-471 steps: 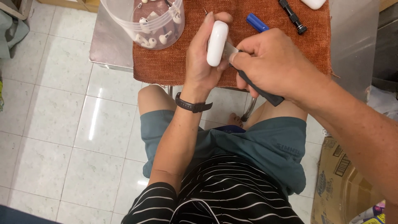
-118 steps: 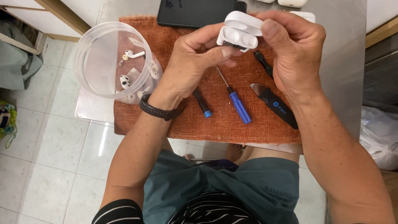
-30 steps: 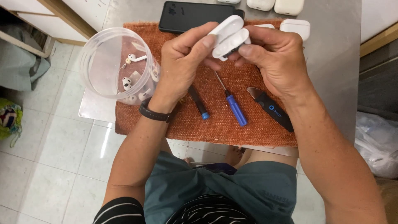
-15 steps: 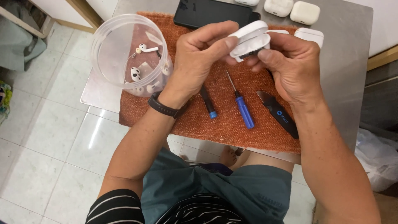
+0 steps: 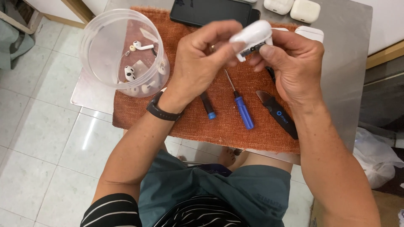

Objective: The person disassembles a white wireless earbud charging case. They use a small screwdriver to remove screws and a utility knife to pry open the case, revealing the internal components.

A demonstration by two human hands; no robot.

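Two hands grip a white earbud case above an orange cloth mat.

The left hand (image 5: 202, 63) and the right hand (image 5: 292, 63) meet over the far part of the orange mat (image 5: 219, 122), both pinching the white earbud case (image 5: 252, 37) — left fingertips clamp its left end, the right thumb and fingers press its right side and underside. On the mat below lie a blue-handled screwdriver (image 5: 240, 107), a short black tool with a blue tip (image 5: 207, 105) just left of it, and a black pry tool (image 5: 277, 113) to the right. A clear plastic tub (image 5: 122, 52) holding loose white earbuds (image 5: 130, 73) stands at the left. A dark phone (image 5: 212, 11) lies at the far edge — two more white cases (image 5: 292, 7) sit far right on the metal table (image 5: 349, 63).
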